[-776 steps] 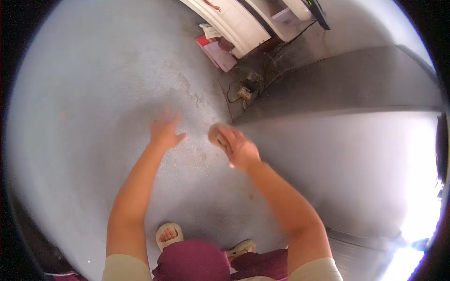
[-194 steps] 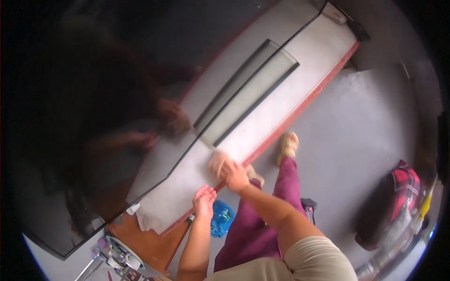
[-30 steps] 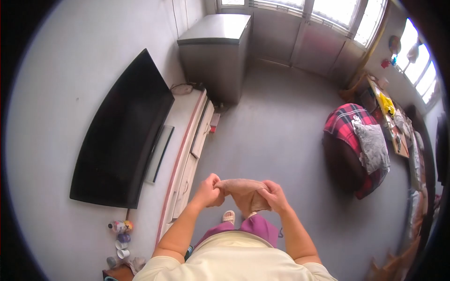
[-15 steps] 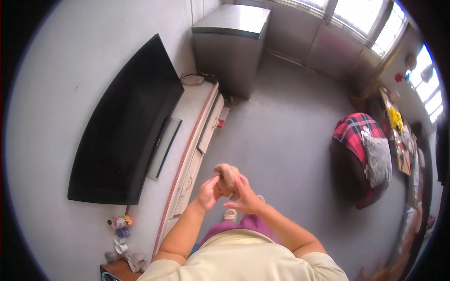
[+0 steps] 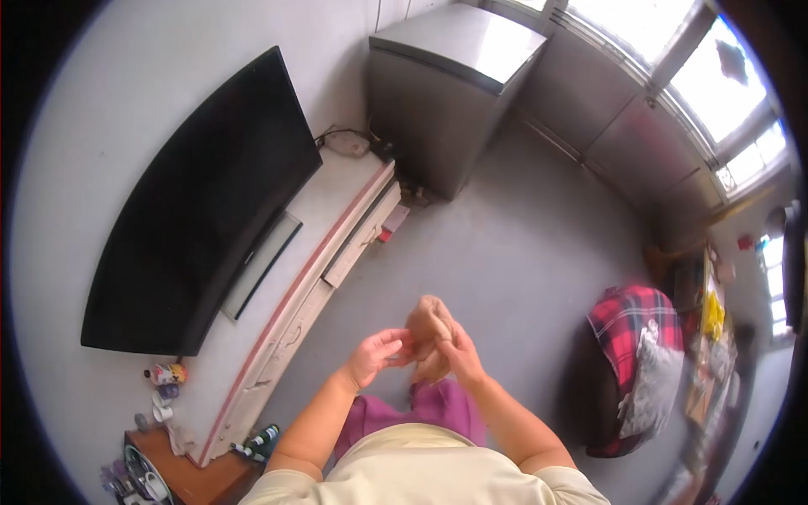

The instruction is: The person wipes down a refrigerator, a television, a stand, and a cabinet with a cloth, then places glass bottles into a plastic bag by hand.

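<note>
A light brown cloth (image 5: 431,322), bunched and folded, hangs in front of my body between both hands. My right hand (image 5: 461,358) is closed on its right side, the thumb pressed against the folds. My left hand (image 5: 377,353) is at its left edge with curled fingers, the fingertips meeting the cloth. Part of the cloth droops below the hands, over my purple trousers (image 5: 412,412). What kind of cloth item it is, I cannot make out.
On the left a long white TV cabinet (image 5: 290,290) carries a large black television (image 5: 206,206). A grey fridge-like box (image 5: 438,101) stands ahead. To the right is a chair with a red plaid blanket (image 5: 635,324) and a grey cushion (image 5: 656,383). A brown side table (image 5: 198,480) is lower left.
My view has turned, so the cabinet and chair sit lower. The cloth has loosened from a compact roll into a drooping fold. My right hand has closed from spread fingers onto it.
</note>
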A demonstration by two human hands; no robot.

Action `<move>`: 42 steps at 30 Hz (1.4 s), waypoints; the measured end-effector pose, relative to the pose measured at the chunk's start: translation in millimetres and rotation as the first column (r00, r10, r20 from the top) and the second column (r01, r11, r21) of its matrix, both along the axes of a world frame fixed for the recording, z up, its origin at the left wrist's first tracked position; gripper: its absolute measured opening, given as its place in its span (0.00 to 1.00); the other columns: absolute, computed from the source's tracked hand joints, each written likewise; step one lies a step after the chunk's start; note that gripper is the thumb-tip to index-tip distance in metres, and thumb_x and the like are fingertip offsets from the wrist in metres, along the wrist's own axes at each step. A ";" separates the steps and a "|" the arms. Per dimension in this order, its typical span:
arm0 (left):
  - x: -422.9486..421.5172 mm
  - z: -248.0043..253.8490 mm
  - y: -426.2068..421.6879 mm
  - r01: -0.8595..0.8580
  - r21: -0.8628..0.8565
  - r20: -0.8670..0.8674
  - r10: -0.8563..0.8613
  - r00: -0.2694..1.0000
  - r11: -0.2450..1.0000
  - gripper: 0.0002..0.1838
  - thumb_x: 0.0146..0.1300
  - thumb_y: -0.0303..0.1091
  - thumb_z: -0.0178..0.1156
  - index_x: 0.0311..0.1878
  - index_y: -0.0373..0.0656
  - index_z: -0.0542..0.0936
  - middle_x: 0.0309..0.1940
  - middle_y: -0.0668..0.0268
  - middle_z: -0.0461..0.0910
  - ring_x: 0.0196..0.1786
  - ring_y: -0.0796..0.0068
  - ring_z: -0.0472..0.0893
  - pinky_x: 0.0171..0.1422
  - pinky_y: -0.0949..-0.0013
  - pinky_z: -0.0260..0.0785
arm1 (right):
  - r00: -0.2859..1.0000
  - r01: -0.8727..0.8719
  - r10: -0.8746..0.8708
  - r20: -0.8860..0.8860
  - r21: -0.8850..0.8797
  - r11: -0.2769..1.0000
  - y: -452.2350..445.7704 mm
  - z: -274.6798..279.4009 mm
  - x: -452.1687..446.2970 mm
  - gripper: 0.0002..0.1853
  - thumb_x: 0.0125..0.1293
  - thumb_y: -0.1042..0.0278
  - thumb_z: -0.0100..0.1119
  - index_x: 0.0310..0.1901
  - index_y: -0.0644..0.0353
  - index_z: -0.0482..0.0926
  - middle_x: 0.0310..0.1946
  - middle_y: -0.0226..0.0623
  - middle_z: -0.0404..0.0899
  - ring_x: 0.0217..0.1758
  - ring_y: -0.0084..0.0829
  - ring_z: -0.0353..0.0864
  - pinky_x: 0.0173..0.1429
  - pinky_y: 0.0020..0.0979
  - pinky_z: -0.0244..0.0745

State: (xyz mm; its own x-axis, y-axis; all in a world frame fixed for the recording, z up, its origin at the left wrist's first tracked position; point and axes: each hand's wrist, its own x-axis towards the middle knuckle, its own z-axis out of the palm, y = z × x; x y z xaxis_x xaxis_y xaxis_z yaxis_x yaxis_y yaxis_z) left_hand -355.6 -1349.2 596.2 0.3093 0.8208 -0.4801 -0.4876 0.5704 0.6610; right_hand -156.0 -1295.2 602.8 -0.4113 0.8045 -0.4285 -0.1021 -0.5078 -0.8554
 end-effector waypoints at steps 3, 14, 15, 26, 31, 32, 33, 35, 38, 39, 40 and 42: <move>7.9 -17.7 9.6 -0.059 0.017 -0.226 0.061 0.972 0.998 0.20 0.65 0.34 0.53 0.59 0.38 0.70 0.53 0.60 0.74 0.53 0.71 0.75 0.57 0.66 0.68 | 0.999 -0.025 0.026 0.034 -0.028 0.999 40.8 -20.1 23.0 0.20 0.67 0.71 0.47 0.60 0.60 0.64 0.49 0.28 0.70 0.53 0.21 0.68 0.59 0.25 0.65; -55.5 -107.4 -17.8 -0.058 -0.050 -0.715 0.005 0.699 0.997 0.15 0.60 0.30 0.58 0.51 0.39 0.77 0.44 0.61 0.81 0.43 0.75 0.80 0.49 0.71 0.72 | 0.980 -0.117 0.114 0.162 0.009 0.993 109.1 -54.8 -23.9 0.20 0.69 0.66 0.46 0.61 0.59 0.62 0.52 0.30 0.68 0.57 0.23 0.65 0.63 0.28 0.61; -62.0 -109.1 -15.6 -0.054 -0.026 -0.738 0.018 0.675 0.998 0.15 0.59 0.30 0.58 0.51 0.39 0.77 0.44 0.61 0.81 0.43 0.74 0.80 0.49 0.71 0.72 | 0.980 -0.106 0.100 0.170 0.030 0.994 112.4 -54.9 -31.9 0.20 0.69 0.66 0.46 0.61 0.59 0.62 0.53 0.30 0.68 0.57 0.24 0.65 0.63 0.28 0.61; -31.9 -177.0 -25.9 0.528 -0.455 -0.789 -0.599 0.134 0.717 0.15 0.56 0.44 0.62 0.45 0.51 0.80 0.45 0.59 0.78 0.49 0.55 0.77 0.53 0.55 0.70 | 0.904 -0.364 0.364 0.225 -0.042 0.930 195.5 -95.8 -58.8 0.21 0.70 0.68 0.45 0.62 0.61 0.62 0.54 0.32 0.67 0.59 0.25 0.64 0.64 0.29 0.60; 33.0 -225.7 -28.5 0.416 -0.358 -0.736 -0.526 0.426 0.836 0.14 0.56 0.43 0.62 0.44 0.51 0.80 0.41 0.60 0.79 0.47 0.55 0.78 0.49 0.57 0.71 | 0.854 -0.473 0.487 0.185 -0.115 0.874 248.9 -121.5 -54.6 0.21 0.70 0.65 0.46 0.62 0.61 0.62 0.53 0.33 0.68 0.58 0.25 0.64 0.64 0.30 0.60; 43.9 -233.7 -26.8 0.363 -0.304 -0.702 -0.464 0.540 0.881 0.13 0.56 0.41 0.61 0.44 0.50 0.79 0.40 0.61 0.79 0.45 0.58 0.78 0.48 0.58 0.71 | 0.831 -0.511 0.530 0.168 -0.144 0.847 262.4 -126.4 -50.3 0.22 0.70 0.65 0.46 0.63 0.61 0.61 0.55 0.33 0.68 0.60 0.26 0.64 0.64 0.31 0.60; 53.9 -239.3 -19.7 0.297 -0.253 -0.661 -0.388 0.642 0.921 0.13 0.56 0.39 0.61 0.44 0.48 0.79 0.38 0.62 0.79 0.44 0.60 0.79 0.46 0.60 0.71 | 0.821 -0.515 0.547 0.165 -0.200 0.834 276.3 -130.5 -47.7 0.22 0.69 0.67 0.46 0.64 0.60 0.60 0.56 0.33 0.67 0.61 0.27 0.64 0.65 0.31 0.59; 60.8 -218.4 8.4 0.284 -0.438 -0.203 -0.401 0.893 0.853 0.13 0.56 0.36 0.60 0.44 0.45 0.78 0.36 0.66 0.78 0.42 0.66 0.78 0.44 0.64 0.70 | 0.803 -0.511 0.574 0.158 -0.310 0.801 298.9 -136.1 -42.9 0.24 0.69 0.69 0.46 0.66 0.59 0.58 0.59 0.34 0.66 0.63 0.27 0.63 0.67 0.31 0.58; 85.1 -198.2 51.0 0.346 -0.432 0.150 -0.312 0.938 0.833 0.13 0.56 0.32 0.58 0.44 0.40 0.76 0.36 0.69 0.77 0.42 0.73 0.76 0.43 0.70 0.69 | 0.802 -0.513 0.576 0.156 -0.313 0.799 327.7 -142.2 -40.3 0.24 0.69 0.67 0.46 0.65 0.58 0.59 0.58 0.33 0.67 0.62 0.27 0.64 0.66 0.30 0.59; 94.1 -197.8 58.3 0.359 -0.390 0.200 -0.303 0.932 0.848 0.13 0.56 0.32 0.58 0.44 0.39 0.76 0.37 0.70 0.76 0.42 0.75 0.75 0.43 0.72 0.69 | 0.800 -0.511 0.576 0.169 -0.312 0.801 334.5 -147.7 -37.9 0.23 0.69 0.67 0.46 0.65 0.58 0.59 0.57 0.33 0.67 0.61 0.27 0.64 0.65 0.30 0.60; 135.3 -240.1 39.3 0.155 -0.218 0.045 -0.148 0.988 0.964 0.17 0.55 0.30 0.59 0.49 0.39 0.74 0.42 0.68 0.77 0.46 0.74 0.74 0.44 0.72 0.69 | 0.797 -0.508 0.576 0.181 -0.312 0.803 339.2 -154.2 -35.4 0.23 0.69 0.66 0.46 0.65 0.58 0.60 0.57 0.33 0.68 0.61 0.27 0.65 0.64 0.30 0.60; 177.6 -250.3 67.5 -0.013 -0.178 -0.055 0.003 0.998 0.984 0.25 0.55 0.28 0.59 0.58 0.41 0.70 0.45 0.66 0.76 0.49 0.75 0.73 0.48 0.71 0.69 | 0.801 -0.505 0.572 0.179 -0.313 0.805 343.3 -170.0 -30.7 0.22 0.69 0.65 0.47 0.64 0.58 0.61 0.55 0.31 0.69 0.58 0.26 0.66 0.63 0.29 0.61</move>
State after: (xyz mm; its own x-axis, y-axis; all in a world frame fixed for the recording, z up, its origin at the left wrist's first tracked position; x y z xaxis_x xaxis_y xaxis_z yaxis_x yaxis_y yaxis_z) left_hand -178.0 -1281.7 345.9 0.2729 0.7232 -0.6345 -0.4588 0.6775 0.5749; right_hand -186.7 -952.0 432.9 -0.5972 0.3437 -0.7247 0.4504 -0.6040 -0.6576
